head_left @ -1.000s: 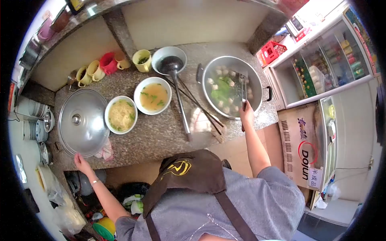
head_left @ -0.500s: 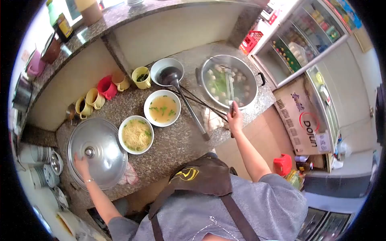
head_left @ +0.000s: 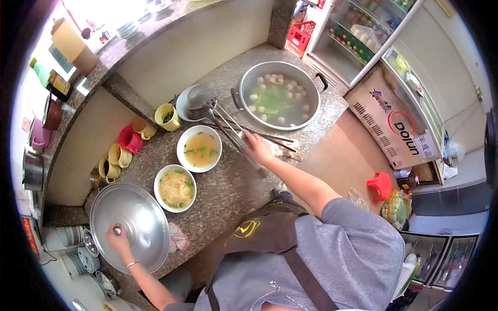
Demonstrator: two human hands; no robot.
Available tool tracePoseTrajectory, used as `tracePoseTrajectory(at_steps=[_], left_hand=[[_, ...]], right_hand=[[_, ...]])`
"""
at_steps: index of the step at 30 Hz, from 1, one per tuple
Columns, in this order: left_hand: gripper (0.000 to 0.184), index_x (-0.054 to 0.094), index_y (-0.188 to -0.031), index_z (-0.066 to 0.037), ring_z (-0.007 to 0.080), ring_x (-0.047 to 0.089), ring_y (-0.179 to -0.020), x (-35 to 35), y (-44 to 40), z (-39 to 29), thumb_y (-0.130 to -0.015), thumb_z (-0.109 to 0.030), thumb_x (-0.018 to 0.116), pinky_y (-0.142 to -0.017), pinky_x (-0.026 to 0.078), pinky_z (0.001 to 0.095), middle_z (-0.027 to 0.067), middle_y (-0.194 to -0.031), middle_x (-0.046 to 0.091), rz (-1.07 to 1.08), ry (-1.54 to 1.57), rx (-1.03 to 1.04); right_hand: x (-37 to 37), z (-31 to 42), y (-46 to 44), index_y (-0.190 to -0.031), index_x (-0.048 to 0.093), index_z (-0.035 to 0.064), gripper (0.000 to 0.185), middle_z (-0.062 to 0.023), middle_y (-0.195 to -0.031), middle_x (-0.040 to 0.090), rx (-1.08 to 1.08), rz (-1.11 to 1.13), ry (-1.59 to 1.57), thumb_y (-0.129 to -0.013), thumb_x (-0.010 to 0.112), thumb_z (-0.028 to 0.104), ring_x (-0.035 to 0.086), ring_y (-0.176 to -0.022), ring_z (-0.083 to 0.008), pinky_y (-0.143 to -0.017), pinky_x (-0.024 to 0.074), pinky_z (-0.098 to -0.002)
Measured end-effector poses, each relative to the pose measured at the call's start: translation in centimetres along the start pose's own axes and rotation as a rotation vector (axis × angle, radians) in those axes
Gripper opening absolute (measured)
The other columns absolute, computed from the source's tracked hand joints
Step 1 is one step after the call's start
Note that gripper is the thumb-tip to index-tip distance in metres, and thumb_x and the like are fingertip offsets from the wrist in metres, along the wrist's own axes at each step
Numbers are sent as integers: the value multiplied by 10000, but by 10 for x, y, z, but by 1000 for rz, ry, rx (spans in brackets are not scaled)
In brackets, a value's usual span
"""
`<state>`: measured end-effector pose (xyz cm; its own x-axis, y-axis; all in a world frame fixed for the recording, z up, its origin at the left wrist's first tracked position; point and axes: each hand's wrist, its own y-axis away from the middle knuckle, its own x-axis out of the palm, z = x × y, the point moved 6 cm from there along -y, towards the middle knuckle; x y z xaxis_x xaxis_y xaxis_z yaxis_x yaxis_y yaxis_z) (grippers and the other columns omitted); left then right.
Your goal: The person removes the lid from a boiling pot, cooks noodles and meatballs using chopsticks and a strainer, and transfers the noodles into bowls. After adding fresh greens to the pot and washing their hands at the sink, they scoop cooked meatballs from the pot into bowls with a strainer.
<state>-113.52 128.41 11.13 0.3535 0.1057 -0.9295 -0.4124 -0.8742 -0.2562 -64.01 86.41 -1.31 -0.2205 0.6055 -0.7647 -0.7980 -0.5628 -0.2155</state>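
My left hand (head_left: pixel 119 243) is closed round the knob of the big metal lid (head_left: pixel 148 220), which lies on the counter at the left. My right hand (head_left: pixel 258 149) grips the handle of a metal skimmer (head_left: pixel 201 97). The skimmer's head rests over a white bowl (head_left: pixel 182 103), covering most of the dark ladle there. Long dark chopsticks (head_left: pixel 277 138) lie beside my right hand. Nearer me are a bowl of broth with greens (head_left: pixel 199 149) and a bowl of noodles (head_left: pixel 176 188). The large pot (head_left: pixel 280 96) at the right holds meatballs and greens in liquid.
Yellow cups (head_left: pixel 120 155) and a red cup (head_left: pixel 130 139) line the back wall beside a yellow cup of chopped greens (head_left: pixel 167 117). A pink-white cloth (head_left: pixel 178 238) lies by the lid. A glass-door fridge (head_left: pixel 358 31) stands beyond the pot; a red stool (head_left: pixel 379 186) is on the floor.
My right hand has moved left from the pot, bringing the skimmer out of the liquid and over the white bowl. My left hand has shifted onto the lid's knob. The view has shifted.
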Motion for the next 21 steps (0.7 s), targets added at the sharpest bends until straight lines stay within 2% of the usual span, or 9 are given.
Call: tracePoseTrajectory(at_steps=[5, 8, 10, 12, 14, 16, 18, 19, 21], left_hand=[[356, 588, -1047, -4, 331, 538, -869, -64, 12, -50, -717, -130, 628, -794, 437, 397, 159, -958, 525, -82, -120, 37], [336, 590, -1034, -11, 313, 539, -826, -95, 29, -132, -715, -113, 618, -757, 445, 385, 145, -932, 514, -68, -137, 28], [325, 592, -1025, -18, 299, 537, -804, -106, 41, -200, -713, -104, 615, -740, 446, 373, 139, -916, 508, -65, -96, 103], [314, 594, -1016, -25, 286, 535, -782, -106, 55, -278, -710, -95, 613, -724, 447, 361, 134, -900, 502, -61, -54, 160], [296, 599, -994, -39, 254, 532, -756, -96, 61, -371, -701, -83, 616, -704, 445, 333, 120, -872, 501, -8, 51, 274], [296, 613, -984, -44, 239, 537, -755, -69, 60, -452, -692, -87, 625, -694, 446, 316, 109, -859, 519, 115, 208, 346], [304, 629, -986, -52, 227, 543, -757, -31, 58, -537, -684, -92, 635, -693, 449, 305, 102, -857, 540, 205, 316, 364], [312, 642, -984, -60, 231, 553, -771, -8, 55, -581, -675, -101, 648, -704, 452, 304, 109, -864, 557, 211, 290, 510], [326, 652, -975, -72, 268, 566, -795, 49, 54, -663, -652, -115, 670, -725, 460, 335, 128, -871, 569, 286, 313, 628]], right_hand=[[9, -13, -14, -1325, 376, 158, 618, -142, -1010, 527, -42, 138, -76, -750, 605, 157, 573, -832, -349, -705, 477, -436], [4, -24, -16, -1332, 343, 133, 631, -169, -1052, 517, -88, 203, -89, -760, 610, 133, 577, -819, -366, -696, 480, -448], [1, -36, -13, -1303, 387, 81, 566, -204, -1088, 506, -69, 309, -183, -783, 601, 147, 543, -946, -377, -806, 463, -438], [-16, -41, -5, -1272, 428, 56, 514, -205, -1141, 495, -198, 213, -269, -790, 589, 134, 503, -1037, -375, -884, 435, -426], [-54, -48, 4, -1237, 464, 37, 477, -197, -1185, 484, -138, 247, -317, -783, 590, 111, 480, -1088, -365, -923, 418, -414], [-75, -82, 14, -1204, 491, 45, 454, -183, -1168, 500, -246, 252, -457, -769, 603, 110, 495, -1064, -371, -916, 426, -411], [-111, -129, 28, -1211, 488, 54, 450, -183, -1153, 512, -173, 296, -441, -778, 596, 110, 506, -1053, -366, -911, 429, -412], [-132, -159, 33, -1205, 497, 53, 443, -181, -1120, 535, -94, 280, -417, -777, 598, 105, 527, -1031, -358, -899, 438, -409], [-173, -230, 49, -1178, 527, 51, 403, -172, -1048, 581, 81, 218, -416, -783, 597, 93, 575, -970, -327, -855, 467, -393]])
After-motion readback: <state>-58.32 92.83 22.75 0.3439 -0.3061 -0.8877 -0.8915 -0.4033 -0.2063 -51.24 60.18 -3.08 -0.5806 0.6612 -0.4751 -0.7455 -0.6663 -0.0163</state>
